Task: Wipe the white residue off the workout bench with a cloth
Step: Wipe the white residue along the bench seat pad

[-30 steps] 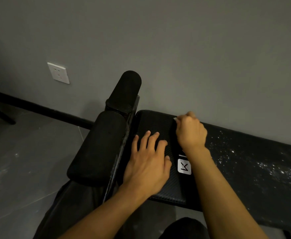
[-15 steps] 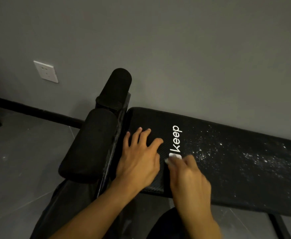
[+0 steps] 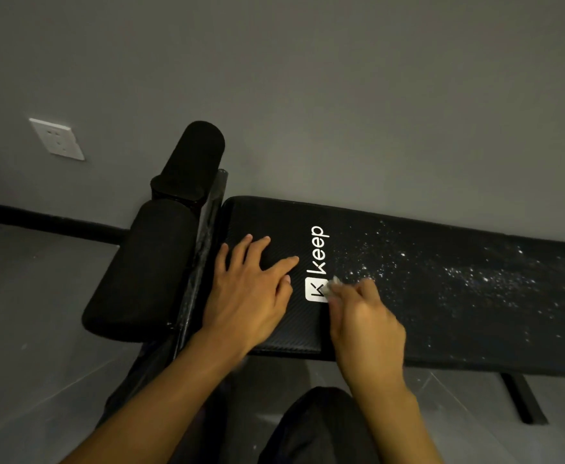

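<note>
Since a second ago the right hand (image 3: 364, 324) has come back from the far edge of the pad to its near half, while the left hand (image 3: 251, 296) has stayed planted in one spot. Nearest the camera a dark-trousered knee (image 3: 321, 426) sits under the two forearms. The left hand lies flat on the workout bench (image 3: 441, 329), fingers spread and straight, probably to brace the body and steady the pad against the rubbing. The right hand is blurred with motion; its fingers look curled round a small pale cloth (image 3: 334, 285), of which only a wad shows at the fingertips, touching the pad at the square end of the logo (image 3: 318, 249). That puts the cloth at the left border of the white residue (image 3: 458, 272), which speckles the pad from just right of the logo out to the frame's edge, so most of the wiping looks still to be done. No container is in view: the specks lie loose on the pad, and anything swept off would likely fall to the floor. Farther off, two foam rollers (image 3: 147, 266) stand at the bench's left end, with a wall socket (image 3: 56, 139) beyond.
</note>
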The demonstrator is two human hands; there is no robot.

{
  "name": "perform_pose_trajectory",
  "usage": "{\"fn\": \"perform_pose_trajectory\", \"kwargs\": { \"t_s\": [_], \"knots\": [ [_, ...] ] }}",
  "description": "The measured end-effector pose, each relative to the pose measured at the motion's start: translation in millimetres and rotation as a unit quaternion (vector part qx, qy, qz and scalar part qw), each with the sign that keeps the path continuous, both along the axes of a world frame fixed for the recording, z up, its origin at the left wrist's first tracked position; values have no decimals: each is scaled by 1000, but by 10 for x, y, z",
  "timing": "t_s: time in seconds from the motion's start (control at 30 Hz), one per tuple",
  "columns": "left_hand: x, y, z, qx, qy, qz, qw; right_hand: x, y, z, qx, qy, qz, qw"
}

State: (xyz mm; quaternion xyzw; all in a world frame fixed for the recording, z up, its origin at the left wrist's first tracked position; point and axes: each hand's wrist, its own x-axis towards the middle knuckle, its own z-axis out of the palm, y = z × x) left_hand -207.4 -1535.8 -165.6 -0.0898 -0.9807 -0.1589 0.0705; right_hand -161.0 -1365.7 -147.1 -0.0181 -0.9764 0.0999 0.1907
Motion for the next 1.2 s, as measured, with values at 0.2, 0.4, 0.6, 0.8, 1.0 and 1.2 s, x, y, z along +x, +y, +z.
{"fn": "perform_pose_trajectory", "kwargs": {
  "t_s": [0.2, 0.4, 0.6, 0.8, 1.0, 1.2],
  "knots": [
    [-39, 57, 32, -35, -17, 17, 999, 180, 93, 4, -32, -33, 40, 998],
    [-312, 365, 167, -64, -34, -8, 997, -3, 185, -1, 23, -10, 26, 999],
    [-445, 352, 31, -26, -36, -41, 998, -197, 187, 1, 28, -26, 22, 999],
    [-433, 341, 40, -23, -35, -40, 998, -81, 198, 52, -3, -56, 21, 998],
    [-457, 312, -47, -16, -14, -45, 999, -553, -21, -10, 14, -54, -39, 998],
    [-494, 396, 13, -37, -44, -27, 998, -357, -36, 17, 2, -77, -30, 997]
  ]
}}
